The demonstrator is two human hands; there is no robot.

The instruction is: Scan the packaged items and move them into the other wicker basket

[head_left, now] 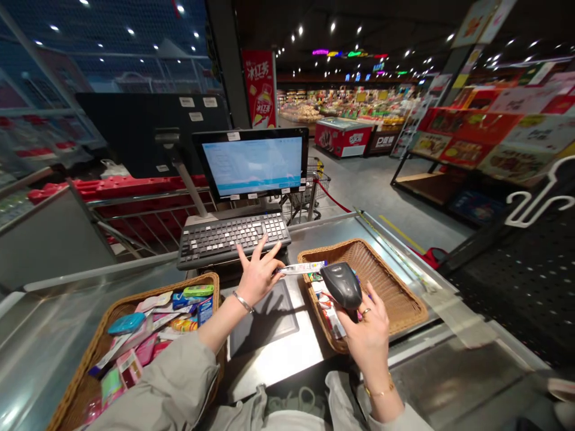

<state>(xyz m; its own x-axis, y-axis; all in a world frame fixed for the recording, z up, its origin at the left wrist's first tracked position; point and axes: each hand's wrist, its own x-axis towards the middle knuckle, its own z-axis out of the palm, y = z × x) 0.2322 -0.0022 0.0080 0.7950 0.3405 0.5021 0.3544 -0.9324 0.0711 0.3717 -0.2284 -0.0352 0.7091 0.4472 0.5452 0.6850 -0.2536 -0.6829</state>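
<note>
My left hand [257,276] holds one end of a slim, white, printed package [302,268] low between its fingers. The other fingers of that hand are spread over the front edge of a black keyboard [224,237]. In my right hand [372,338] is a black handheld barcode scanner [343,285], its head close to the far end of the package. Both are above a wicker basket [395,296] with several small packs at its left side. Left of my left forearm stands another wicker basket [85,365], filled with colourful small packages. Part of my right grip is hidden behind the scanner.
A lit monitor [254,164] stands behind the keyboard, with the dark back of a second screen [153,131] to its left. Below my left hand lies a grey flat plate [274,314] set in the metal counter [287,359]. White hooks [534,200] hang at the right.
</note>
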